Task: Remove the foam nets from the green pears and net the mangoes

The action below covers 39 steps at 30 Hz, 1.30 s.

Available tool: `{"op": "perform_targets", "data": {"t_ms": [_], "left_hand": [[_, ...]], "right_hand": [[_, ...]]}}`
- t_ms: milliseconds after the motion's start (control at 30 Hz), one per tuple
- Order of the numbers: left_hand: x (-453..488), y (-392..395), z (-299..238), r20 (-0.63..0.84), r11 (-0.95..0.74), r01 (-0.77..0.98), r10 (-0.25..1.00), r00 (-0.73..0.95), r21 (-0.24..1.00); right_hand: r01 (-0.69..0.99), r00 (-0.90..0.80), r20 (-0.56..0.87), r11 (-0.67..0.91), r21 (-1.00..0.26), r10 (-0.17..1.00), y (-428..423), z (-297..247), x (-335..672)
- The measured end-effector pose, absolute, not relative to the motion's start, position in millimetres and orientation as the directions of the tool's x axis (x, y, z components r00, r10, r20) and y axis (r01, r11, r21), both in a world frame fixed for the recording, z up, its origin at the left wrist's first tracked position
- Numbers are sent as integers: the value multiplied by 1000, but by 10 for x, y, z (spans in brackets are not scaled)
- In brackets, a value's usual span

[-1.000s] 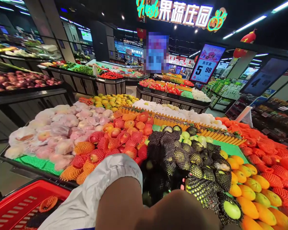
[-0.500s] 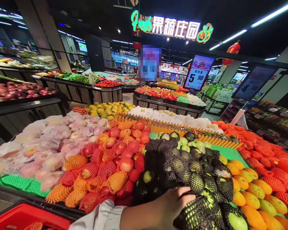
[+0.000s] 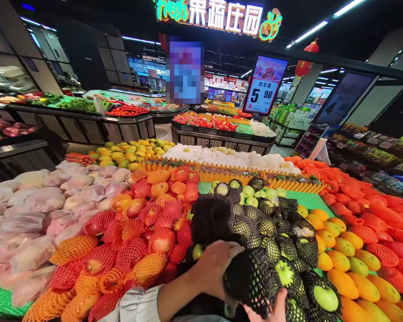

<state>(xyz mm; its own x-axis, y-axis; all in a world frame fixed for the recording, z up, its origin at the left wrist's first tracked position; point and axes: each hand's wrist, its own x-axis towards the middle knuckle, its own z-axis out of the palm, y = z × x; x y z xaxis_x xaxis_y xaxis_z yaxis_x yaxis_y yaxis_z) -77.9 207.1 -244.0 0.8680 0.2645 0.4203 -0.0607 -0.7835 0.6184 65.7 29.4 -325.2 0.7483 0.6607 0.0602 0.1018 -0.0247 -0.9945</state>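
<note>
My left hand [image 3: 215,268], in a pale sleeve, comes in from the lower left and is closed over the upper left side of a green apple in a black foam net [image 3: 251,277]. At the bottom edge my right hand [image 3: 272,311] shows only in part, its thumb against the same apple's lower right side. Most of its other fingers are hidden under the apple or out of frame. Close by on the right lie netted green apples [image 3: 325,297] in a pile. Red apples in pink and orange nets [image 3: 161,241] are heaped to the left of my left hand.
Bagged pale fruit [image 3: 30,223] covers the left of the display. Yellow-orange mangoes [image 3: 362,284] and red-netted fruit [image 3: 389,232] lie to the right. A low yellow fence [image 3: 228,173] runs behind the apples. A price screen [image 3: 265,85] hangs above.
My left hand has lifted slightly and shifted left, with the netted apple now held nearer the middle. My right hand has come in from below onto it. The view has turned rightward and tilted down.
</note>
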Motion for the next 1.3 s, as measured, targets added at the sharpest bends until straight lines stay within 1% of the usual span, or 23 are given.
{"op": "perform_targets", "data": {"t_ms": [33, 67, 100, 133, 167, 200, 233, 267, 300, 367, 433, 500, 567, 633, 700, 800, 933, 1067, 1167, 1300], "left_hand": [[-805, 2185, -2335, 477, -792, -53, 311, 822, 608], [-828, 2323, -2209, 532, -787, -22, 396, 749, 617], [-844, 2485, -2070, 584, -774, 15, 490, 647, 633], [-853, 2671, -1926, 617, -748, 63, 589, 522, 660], [-855, 2879, -1785, 635, -719, 111, 667, 391, 687], [-850, 3106, -1656, 647, -691, 152, 718, 256, 707], [-841, 3346, -1546, 639, -658, 197, 753, 160, 727], [-830, 3593, -1459, 624, -627, 244, 775, 102, 740], [-816, 3836, -1401, 617, -603, 301, 785, 54, 739], [-778, 4280, -1377, 625, -574, 417, 780, 17, 704], [-711, 4618, -1472, 590, -529, 516, 805, 54, 674], [-604, 4830, -1654, 489, -448, 605, 866, 109, 658], [-456, 4941, -1877, 345, -366, 671, 923, 171, 645], [-283, 5000, -2094, 215, -325, 701, 946, 244, 635], [-111, 5044, -2265, 141, -311, 713, 947, 288, 629], [101, 5114, -2409, 119, -286, 733, 955, 273, 617], [263, 5213, -2469, 152, -303, 754, 952, 265, 583], [324, 5267, -2554, 159, -405, 769, 912, 378, 494], [323, 5252, -2712, 103, -476, 787, 873, 477, 393], [274, 5241, -2956, 13, -552, 782, 819, 573, 289]], "right_hand": [[31, 725, 12, -14, -999, 689, 374, -3255, 706], [-6, 717, -16, -17, -1000, 697, 436, -3254, 758], [19, 736, -11, -36, -999, 677, 480, -3256, 815], [114, 772, 39, -77, -990, 634, 509, -3265, 877], [254, 803, 129, -138, -957, 581, 525, -3287, 941], [407, 807, 240, -213, -888, 540, 533, -3324, 1003], [546, 779, 350, -291, -785, 520, 534, -3373, 1060], [657, 729, 441, -355, -665, 524, 532, -3433, 1108], [736, 670, 501, -401, -546, 547, 528, -3498, 1145], [809, 586, 554, -461, -364, 590, 520, -3623, 1188], [832, 544, 572, -484, -272, 614, 516, -3724, 1204], [843, 522, 594, -478, -249, 612, 519, -3804, 1217], [848, 514, 626, -455, -271, 587, 526, -3879, 1239], [848, 518, 657, -430, -309, 548, 534, -3959, 1272], [845, 526, 675, -409, -345, 517, 538, -4038, 1311], [863, 497, 703, -377, -337, 509, 529, -4120, 1357], [875, 467, 717, -387, -291, 516, 515, -4121, 1344], [843, 525, 678, -423, -332, 514, 518, -4053, 1274], [829, 551, 655, -429, -359, 517, 519, -4017, 1241], [839, 533, 671, -426, -339, 515, 521, -4003, 1222]]}}
